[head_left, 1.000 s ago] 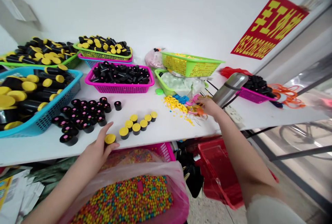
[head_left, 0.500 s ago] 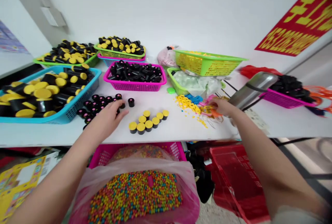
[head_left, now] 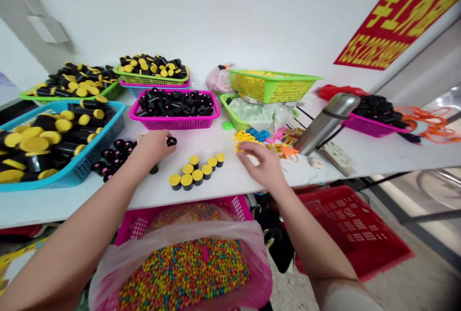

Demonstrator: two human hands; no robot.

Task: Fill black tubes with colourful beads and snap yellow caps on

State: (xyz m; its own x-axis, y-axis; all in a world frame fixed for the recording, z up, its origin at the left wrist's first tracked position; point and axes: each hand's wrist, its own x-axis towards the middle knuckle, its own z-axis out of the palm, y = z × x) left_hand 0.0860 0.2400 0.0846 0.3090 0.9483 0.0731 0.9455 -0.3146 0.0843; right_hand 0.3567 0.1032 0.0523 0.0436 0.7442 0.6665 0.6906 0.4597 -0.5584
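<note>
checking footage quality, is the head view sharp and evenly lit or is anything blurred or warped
Head view: bright, even light with soft shadows. The right hand is slightly motion-smeared, while the left hand and the yellow-capped tubes read fairly crisp. Wide-lens distortion bends the white table edge and the red sign; the corners go soft.

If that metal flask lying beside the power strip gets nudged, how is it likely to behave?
The metal flask looks apt to roll: it is a smooth cylinder lying tilted, not upright. Its polished surface probably makes it slippery to grip. It seems to lean toward the pink basket, so a push might swing it against the power strip.
</note>
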